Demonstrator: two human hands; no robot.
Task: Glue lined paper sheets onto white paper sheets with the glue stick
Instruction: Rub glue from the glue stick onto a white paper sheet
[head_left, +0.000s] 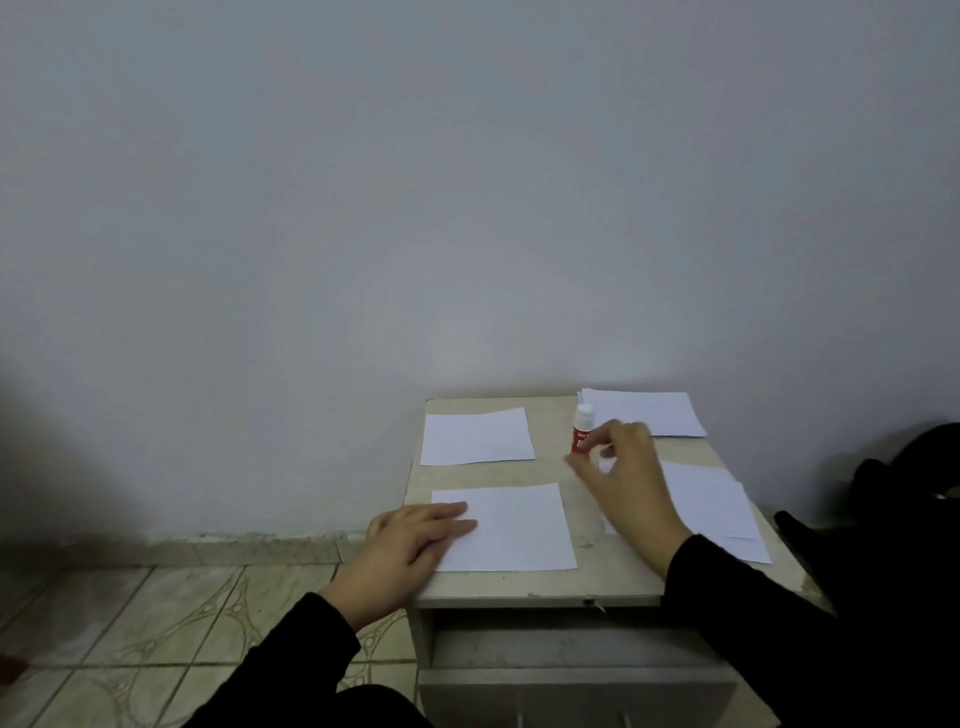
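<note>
I see bare table (550, 470) between the four paper lots, open from the front edge to the glue stick (582, 432). My right hand (626, 480) crowds that stick; the wall (467, 208) closes the back.

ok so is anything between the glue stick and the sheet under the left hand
Nothing visible. The glue stick stands upright by the right hand's fingers, and only bare tabletop lies between it and the near sheet.
</note>
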